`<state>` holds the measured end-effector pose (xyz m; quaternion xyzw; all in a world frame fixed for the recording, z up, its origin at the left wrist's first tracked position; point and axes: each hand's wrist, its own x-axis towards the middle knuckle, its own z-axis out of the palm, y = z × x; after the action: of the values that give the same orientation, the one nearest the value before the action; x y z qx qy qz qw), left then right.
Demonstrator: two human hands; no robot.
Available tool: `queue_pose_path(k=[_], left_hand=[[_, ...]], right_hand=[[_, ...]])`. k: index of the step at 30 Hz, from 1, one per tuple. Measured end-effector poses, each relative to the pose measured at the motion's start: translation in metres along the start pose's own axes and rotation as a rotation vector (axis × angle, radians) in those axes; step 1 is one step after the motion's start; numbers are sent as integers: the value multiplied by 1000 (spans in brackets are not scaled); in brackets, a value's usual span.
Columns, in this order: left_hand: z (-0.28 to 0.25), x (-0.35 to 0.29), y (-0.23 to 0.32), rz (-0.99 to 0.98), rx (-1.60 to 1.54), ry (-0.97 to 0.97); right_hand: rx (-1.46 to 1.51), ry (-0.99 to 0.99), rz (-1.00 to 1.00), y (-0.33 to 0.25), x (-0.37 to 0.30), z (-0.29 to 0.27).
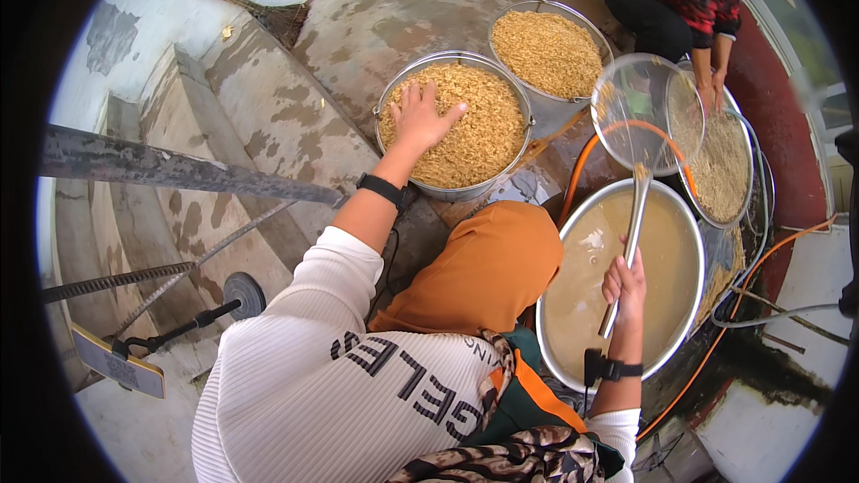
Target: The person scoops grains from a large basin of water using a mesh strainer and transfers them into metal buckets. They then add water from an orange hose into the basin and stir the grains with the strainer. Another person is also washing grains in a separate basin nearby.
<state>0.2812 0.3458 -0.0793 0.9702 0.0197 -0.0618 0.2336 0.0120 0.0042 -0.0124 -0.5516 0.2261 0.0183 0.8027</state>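
My left hand (pixel 422 116) lies with spread fingers on the heap of golden grain (pixel 470 139) that fills a metal bucket (pixel 461 190). In my right hand (pixel 625 283) is the long metal handle of a round mesh strainer (pixel 631 98). My fingers wrap around the handle above a wide metal basin (pixel 699 255) of cloudy brown water (pixel 582 304). The strainer's mesh head is raised beyond the basin's far rim and overlaps the view of another basin. Some grain clings where the handle joins the mesh.
A second grain bucket (pixel 548 54) stands farther back. At the far right, a person (pixel 680 0) bends with both hands in a basin of grain (pixel 720 161). An orange hose (pixel 573 181) curves behind the water basin. Concrete steps (pixel 259 125), a metal rail (pixel 179 165) and a broom (pixel 277 20) lie left.
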Motion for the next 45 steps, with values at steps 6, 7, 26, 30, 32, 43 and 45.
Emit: queue_pose_path(k=[6, 7, 26, 30, 32, 43, 45], left_hand=[[-19, -37, 9, 170, 216, -145], [-31, -40, 12, 162, 270, -228], [64, 168, 220, 265, 316, -258], [104, 170, 232, 95, 327, -285], [114, 177, 240, 137, 328, -284], [115, 187, 250, 609, 595, -535], [105, 178, 239, 712, 686, -605]], right_hand=[[344, 326, 26, 63, -74, -91], [305, 423, 50, 77, -84, -102], [739, 746, 101, 154, -157, -158], [758, 784, 127, 152, -160, -160], [698, 819, 156, 151, -162, -162], [675, 813, 168, 150, -151, -166], [673, 794, 174, 150, -151, -164]])
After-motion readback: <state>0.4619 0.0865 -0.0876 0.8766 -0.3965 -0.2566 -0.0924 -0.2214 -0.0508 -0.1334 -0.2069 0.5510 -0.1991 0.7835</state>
